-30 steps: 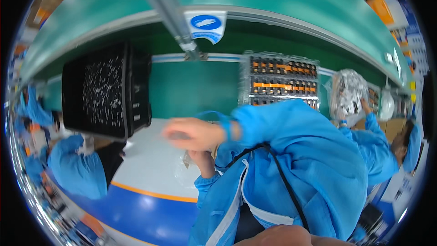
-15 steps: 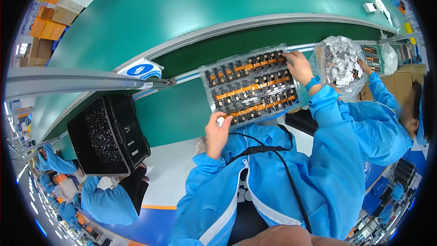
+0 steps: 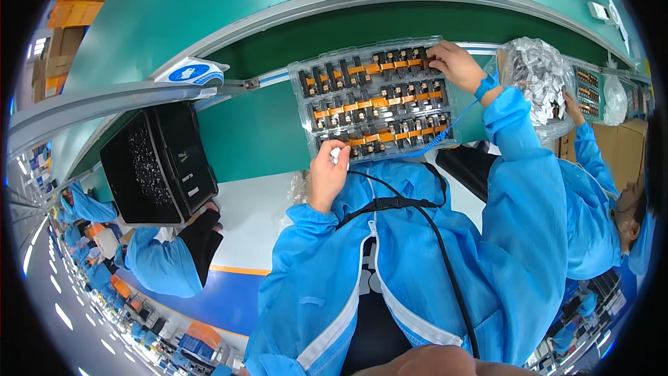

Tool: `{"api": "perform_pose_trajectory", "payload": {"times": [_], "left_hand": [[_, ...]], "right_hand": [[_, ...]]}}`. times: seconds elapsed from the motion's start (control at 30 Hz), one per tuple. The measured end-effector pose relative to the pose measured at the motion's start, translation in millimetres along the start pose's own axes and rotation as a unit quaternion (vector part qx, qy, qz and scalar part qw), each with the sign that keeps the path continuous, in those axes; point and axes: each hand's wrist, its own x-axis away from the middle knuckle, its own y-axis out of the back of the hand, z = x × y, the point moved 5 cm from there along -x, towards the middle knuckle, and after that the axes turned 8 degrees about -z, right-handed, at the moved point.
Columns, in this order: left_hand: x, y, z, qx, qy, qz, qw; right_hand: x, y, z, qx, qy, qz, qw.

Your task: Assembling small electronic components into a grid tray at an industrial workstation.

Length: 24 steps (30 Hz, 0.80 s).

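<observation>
A clear plastic tray point(image 3: 300, 110) lies in front of me, holding three rows of black parts joined by orange flat strips point(image 3: 362, 106). At its near left corner is my left hand point(image 3: 327, 179), closed with a small white object point(image 3: 335, 156) between thumb and fingers; its kind is hard to make out. My right hand point(image 3: 457, 68) is at the far right corner, fingers bent over the tray's edge beside the end of the top row. A blue wristband point(image 3: 487, 86) circles my right wrist, and a blue coiled cord point(image 3: 438, 141) crosses the tray's near right corner.
Left stands a black bin point(image 3: 182, 160) with many small dark pieces, a person's hand point(image 3: 211, 207) beside it. At right, a clear bag point(image 3: 536, 80) holds white pieces near a co-worker's hand point(image 3: 574, 110). A metal rail point(image 3: 306, 5) runs behind the tray; a metal arm point(image 3: 104, 106) reaches in from the left.
The view has shifted, so the tray appears higher and slightly left, its rows less slanted. The coiled cord now shows across its near right corner. Both hands stay at their corners.
</observation>
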Motion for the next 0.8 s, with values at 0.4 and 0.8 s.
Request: {"api": "perform_pose_trajectory", "payload": {"times": [0.4, 0.8], "left_hand": [[-2.4, -6.3, -2.6, 0.004, -0.13, -0.049, 0.99], [-3.6, -16.6, 14.6, 0.063, -0.007, -0.031, 0.997]], "right_hand": [[104.3, -59.2, 143.9, -0.04, 0.025, -0.034, 0.998], [89.0, -75.9, 157.6, 0.143, 0.139, 0.076, 0.977]]}}
